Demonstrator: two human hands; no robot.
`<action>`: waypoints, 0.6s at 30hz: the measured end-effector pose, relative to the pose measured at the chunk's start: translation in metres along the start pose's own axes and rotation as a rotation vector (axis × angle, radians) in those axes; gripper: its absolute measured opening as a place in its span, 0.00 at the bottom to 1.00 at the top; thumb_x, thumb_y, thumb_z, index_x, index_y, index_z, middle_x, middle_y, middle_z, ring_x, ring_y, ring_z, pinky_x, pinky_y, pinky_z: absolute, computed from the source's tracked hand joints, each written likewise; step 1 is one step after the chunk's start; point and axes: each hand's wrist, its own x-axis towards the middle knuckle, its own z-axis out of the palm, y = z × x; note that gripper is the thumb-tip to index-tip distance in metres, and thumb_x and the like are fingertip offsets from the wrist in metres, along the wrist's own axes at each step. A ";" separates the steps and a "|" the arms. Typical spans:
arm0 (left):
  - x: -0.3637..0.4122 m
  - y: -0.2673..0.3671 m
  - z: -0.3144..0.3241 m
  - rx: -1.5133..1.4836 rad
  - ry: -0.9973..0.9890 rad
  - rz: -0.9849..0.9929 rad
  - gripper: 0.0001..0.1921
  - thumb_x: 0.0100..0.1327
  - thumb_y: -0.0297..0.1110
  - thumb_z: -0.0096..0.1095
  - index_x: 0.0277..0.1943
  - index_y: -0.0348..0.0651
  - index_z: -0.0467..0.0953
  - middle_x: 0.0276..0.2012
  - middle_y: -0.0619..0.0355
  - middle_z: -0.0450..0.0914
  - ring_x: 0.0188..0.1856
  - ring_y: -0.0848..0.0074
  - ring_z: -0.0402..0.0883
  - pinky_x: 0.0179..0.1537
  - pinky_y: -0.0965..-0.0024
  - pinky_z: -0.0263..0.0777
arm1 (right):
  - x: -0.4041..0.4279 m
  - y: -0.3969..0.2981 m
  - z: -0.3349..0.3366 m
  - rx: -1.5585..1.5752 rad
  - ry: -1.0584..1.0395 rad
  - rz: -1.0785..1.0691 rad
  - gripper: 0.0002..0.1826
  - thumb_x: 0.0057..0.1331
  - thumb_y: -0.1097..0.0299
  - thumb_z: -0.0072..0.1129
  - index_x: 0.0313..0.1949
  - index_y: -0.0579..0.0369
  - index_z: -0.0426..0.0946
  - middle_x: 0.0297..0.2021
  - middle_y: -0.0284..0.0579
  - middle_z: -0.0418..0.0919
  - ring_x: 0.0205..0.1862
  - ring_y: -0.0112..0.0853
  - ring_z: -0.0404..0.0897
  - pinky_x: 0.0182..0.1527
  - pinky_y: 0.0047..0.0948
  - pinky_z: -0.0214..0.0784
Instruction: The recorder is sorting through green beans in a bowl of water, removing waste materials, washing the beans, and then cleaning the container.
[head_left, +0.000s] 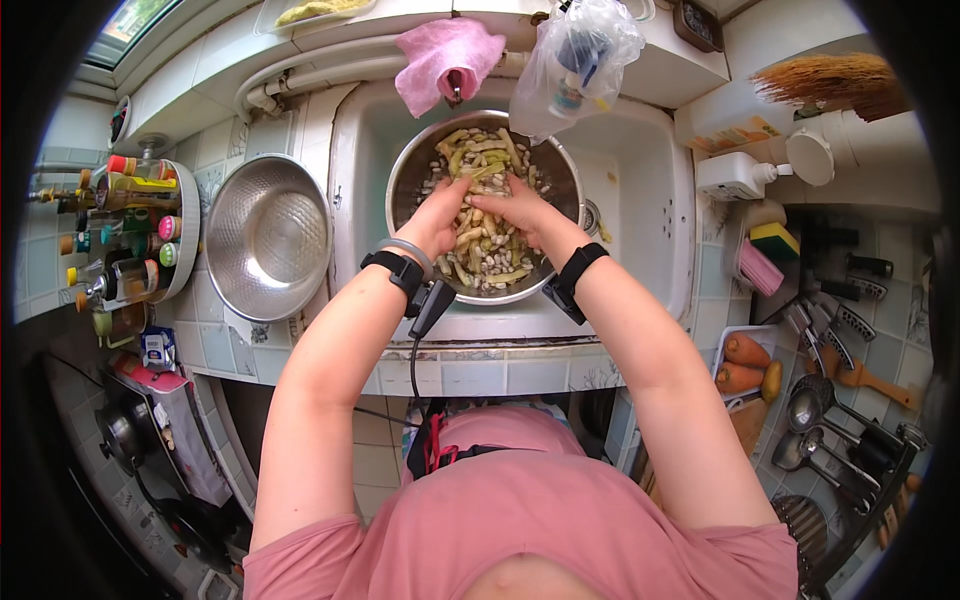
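Observation:
Both my hands are down among pale shelled beans and yellow-green bean pods (480, 244) in a round stainless steel basin (409, 176). The basin stands in a white sink (637, 172). On the left of the pile, my left hand (441, 217) touches the pods, with its fingertips partly hidden among them. My right hand (523, 214) reaches in from the right, thumb and forefinger showing over the beans, its other fingers mostly covered. Whether either hand grips any pods cannot be made out. A pink cloth (448, 56) is draped over the faucet just behind the basin.
A hammered metal bowl (270, 236) rests left of the sink, beside a rack of condiment bottles (135, 232). A clear plastic bag (577, 71) overhangs the sink's back edge. To the right are a pump bottle (731, 176), a sponge (775, 240), carrots (745, 360) and hanging ladles (806, 409).

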 end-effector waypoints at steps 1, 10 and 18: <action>-0.003 0.000 0.002 0.062 0.005 -0.014 0.27 0.70 0.41 0.48 0.67 0.45 0.51 0.56 0.49 0.70 0.53 0.66 0.74 0.46 0.61 0.77 | -0.005 -0.003 0.002 -0.142 -0.004 -0.021 0.47 0.58 0.56 0.66 0.68 0.61 0.48 0.59 0.54 0.66 0.57 0.38 0.71 0.56 0.30 0.66; -0.021 0.001 0.011 0.840 0.125 0.279 0.28 0.64 0.39 0.58 0.65 0.43 0.60 0.52 0.46 0.73 0.53 0.63 0.74 0.50 0.62 0.72 | 0.002 0.017 -0.035 -0.457 0.160 -0.284 0.29 0.61 0.62 0.57 0.61 0.57 0.65 0.54 0.57 0.73 0.54 0.48 0.74 0.57 0.35 0.65; 0.024 0.030 0.010 1.062 0.398 0.290 0.35 0.61 0.55 0.54 0.67 0.49 0.59 0.65 0.39 0.56 0.66 0.48 0.55 0.63 0.50 0.56 | 0.037 0.007 -0.038 -0.322 0.364 -0.008 0.44 0.63 0.49 0.56 0.70 0.53 0.46 0.67 0.53 0.55 0.67 0.43 0.57 0.63 0.36 0.56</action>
